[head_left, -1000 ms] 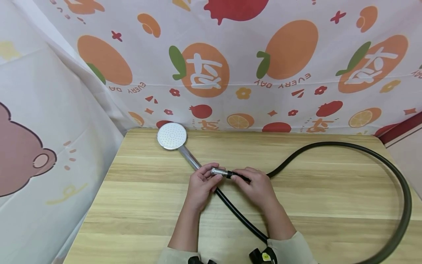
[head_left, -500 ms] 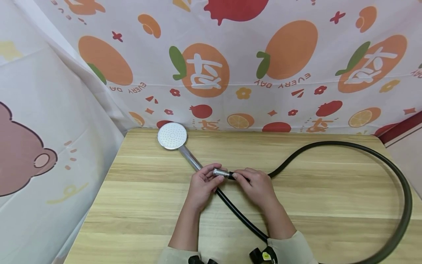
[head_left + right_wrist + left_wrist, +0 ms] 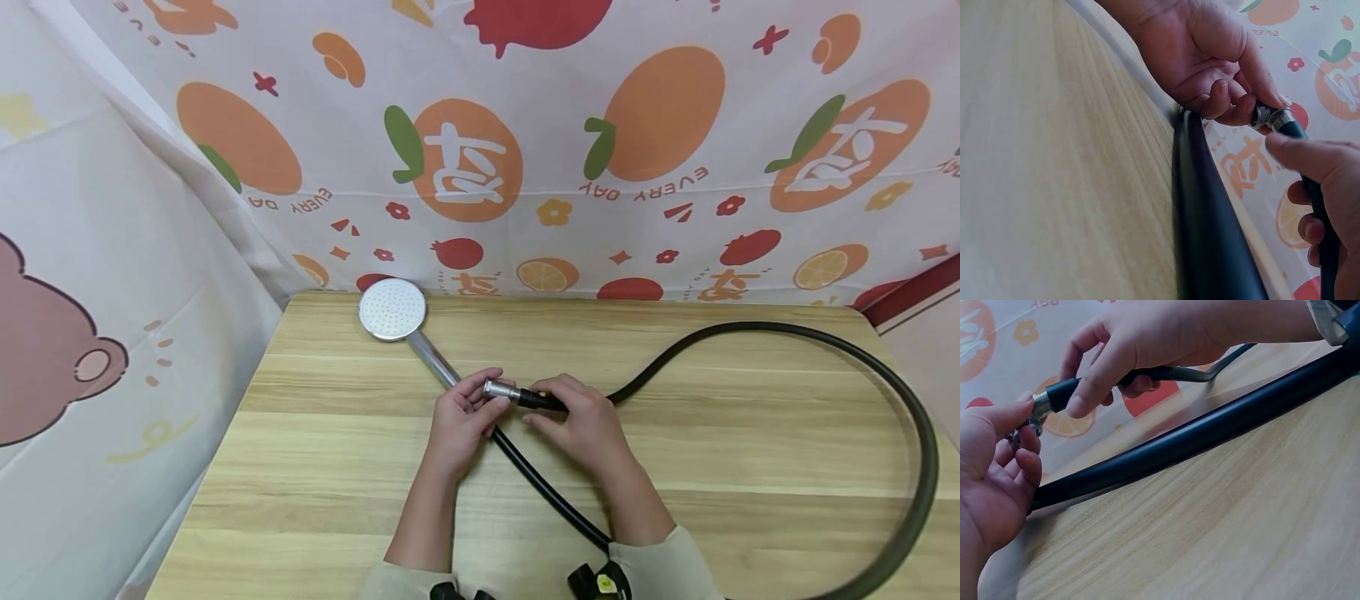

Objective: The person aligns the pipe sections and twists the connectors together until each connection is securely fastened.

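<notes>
My left hand (image 3: 456, 425) pinches a silver metal hose fitting (image 3: 499, 389) between thumb and fingers. From the fitting runs a black shower hose (image 3: 534, 400), with my right hand (image 3: 588, 423) just behind that end. The right fingers curl round the hose, while the thumb stands off below it in the head view. A shower head (image 3: 392, 309) with a white perforated face and chrome handle (image 3: 432, 358) lies at the back left of the table. Its lower end is hidden behind my left hand, where another stretch of black hose (image 3: 546, 490) emerges toward my right sleeve.
The wooden table (image 3: 315, 500) ends at a fruit-printed cloth (image 3: 555, 150) hanging behind it. The hose makes a wide loop (image 3: 918, 433) on the right side. A second pale cloth (image 3: 165, 333) hangs at the left.
My right thumb has come away from the hose and dropped lower, uncovering more of its black end. The left hand keeps its pinch on the fitting; the shower head lies still.
</notes>
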Motion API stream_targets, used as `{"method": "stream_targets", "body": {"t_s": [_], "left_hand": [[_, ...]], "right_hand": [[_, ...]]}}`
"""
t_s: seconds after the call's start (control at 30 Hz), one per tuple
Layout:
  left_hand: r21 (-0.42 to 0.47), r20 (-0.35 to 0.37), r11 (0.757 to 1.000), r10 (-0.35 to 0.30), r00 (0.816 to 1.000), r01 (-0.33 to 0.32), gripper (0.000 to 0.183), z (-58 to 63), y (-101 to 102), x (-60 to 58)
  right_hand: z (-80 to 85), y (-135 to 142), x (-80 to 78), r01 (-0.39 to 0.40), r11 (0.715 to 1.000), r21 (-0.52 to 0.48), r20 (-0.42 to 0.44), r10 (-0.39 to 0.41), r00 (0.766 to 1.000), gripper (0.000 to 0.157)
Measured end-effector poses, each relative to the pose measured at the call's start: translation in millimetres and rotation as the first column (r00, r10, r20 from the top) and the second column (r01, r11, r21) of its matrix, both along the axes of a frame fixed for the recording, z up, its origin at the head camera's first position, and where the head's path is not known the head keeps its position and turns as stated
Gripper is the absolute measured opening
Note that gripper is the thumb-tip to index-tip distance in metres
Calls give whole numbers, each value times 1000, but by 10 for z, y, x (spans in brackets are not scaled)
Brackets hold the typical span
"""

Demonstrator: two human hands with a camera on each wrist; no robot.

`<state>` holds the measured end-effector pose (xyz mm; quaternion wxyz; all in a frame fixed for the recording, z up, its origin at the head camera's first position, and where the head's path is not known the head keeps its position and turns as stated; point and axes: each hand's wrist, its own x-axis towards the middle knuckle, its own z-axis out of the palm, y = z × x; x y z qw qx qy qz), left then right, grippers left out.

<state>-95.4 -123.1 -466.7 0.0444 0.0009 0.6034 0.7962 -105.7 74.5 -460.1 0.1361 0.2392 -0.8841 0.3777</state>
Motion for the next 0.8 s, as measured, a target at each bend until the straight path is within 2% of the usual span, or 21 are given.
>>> {"method": "stream_targets", "body": {"t_s": [0.3, 0.8], "left_hand": [[-4, -2, 1000, -4, 1000, 4, 45, -20, 2, -3], [-32, -11, 999, -15, 1000, 15, 46, -19, -4, -4]], "right_hand": [[-11, 7, -1, 2, 1000, -13, -15, -3, 1000, 26], [0, -19, 3, -8, 997, 82, 16, 6, 1000, 22]]}}
